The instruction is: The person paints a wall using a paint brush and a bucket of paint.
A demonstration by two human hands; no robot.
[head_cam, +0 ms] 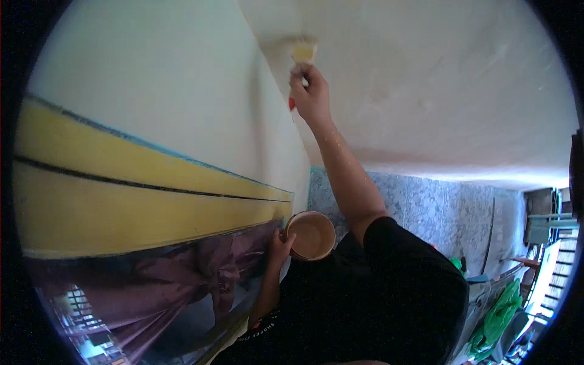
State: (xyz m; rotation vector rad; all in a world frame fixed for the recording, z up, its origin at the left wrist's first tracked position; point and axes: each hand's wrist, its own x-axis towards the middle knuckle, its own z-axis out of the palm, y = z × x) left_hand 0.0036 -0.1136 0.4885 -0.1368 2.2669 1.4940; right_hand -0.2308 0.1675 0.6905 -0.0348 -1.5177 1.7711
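High at the top centre, my right hand (310, 93) is closed around a paintbrush (303, 52) with a pale, wide head and some red on its handle. The bristles are at the pale painted surface (410, 91), close to where it meets the white wall (182, 77). Lower down, my left hand (280, 246) grips the rim of a round, light brown tub (311, 236), thumb over the edge. The tub's opening faces the camera; how much it contains is unclear. Small pale specks dot my right forearm.
A yellow band (137, 205) with a dark line crosses the left side, above a purple curtain (228, 260). Grey patterned tiles (424, 205) lie beyond my right arm. Green plastic bags (497, 319) and a barred window (563, 269) are at the lower right.
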